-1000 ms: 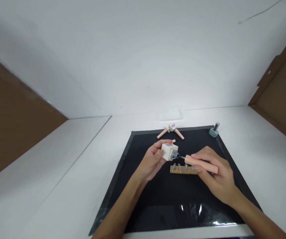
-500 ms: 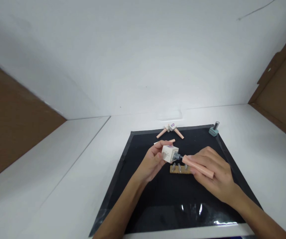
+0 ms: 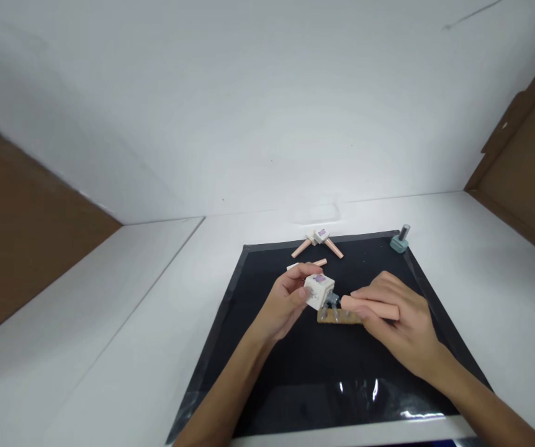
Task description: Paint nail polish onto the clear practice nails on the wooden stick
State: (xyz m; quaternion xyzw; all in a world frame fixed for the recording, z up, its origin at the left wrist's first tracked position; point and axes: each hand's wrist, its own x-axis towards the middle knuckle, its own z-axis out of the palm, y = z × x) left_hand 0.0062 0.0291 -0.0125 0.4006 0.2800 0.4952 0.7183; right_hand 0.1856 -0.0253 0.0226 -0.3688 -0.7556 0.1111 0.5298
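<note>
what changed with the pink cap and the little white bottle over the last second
The right hand has pushed the pink cap leftward until it meets the neck of the white bottle; the brush stem that showed between them is now hidden. The left hand keeps its grip on the bottle, tilted a little more. The wooden strip, the teal bottle and the black mat stayed put.
</note>
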